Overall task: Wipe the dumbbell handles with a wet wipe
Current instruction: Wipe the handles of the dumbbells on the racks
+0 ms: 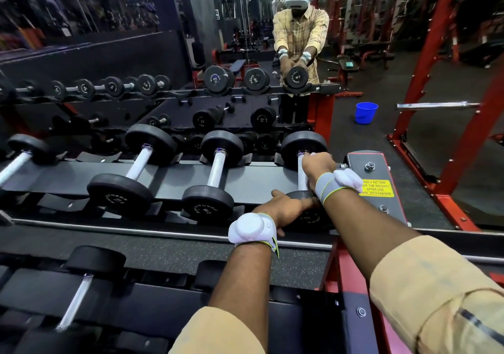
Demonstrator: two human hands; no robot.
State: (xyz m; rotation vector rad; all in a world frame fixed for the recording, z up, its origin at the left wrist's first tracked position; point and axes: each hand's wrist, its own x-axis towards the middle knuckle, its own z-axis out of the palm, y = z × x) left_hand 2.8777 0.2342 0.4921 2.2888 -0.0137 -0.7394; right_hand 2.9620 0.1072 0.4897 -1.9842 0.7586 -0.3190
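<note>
Our right hand (317,164) is wrapped round the knurled steel handle (302,175) of the rightmost black rubber-headed dumbbell (304,143) on the black top rack shelf (169,179), with what seems a pale wet wipe (313,154) under its fingers. Our left hand (283,207) clasps the near head. The handle runs straight away from us, so we judge the strokes should go fore-and-aft.

Two hands on the end dumbbell (304,145), just left of the yellow label (377,188).
The right hand (317,164) curls round the handle (302,175) beside the label, a white wet wipe (311,154) peeping past its fingers. The left hand (285,209) clasps the near head, lower and further left of the label.
</note>
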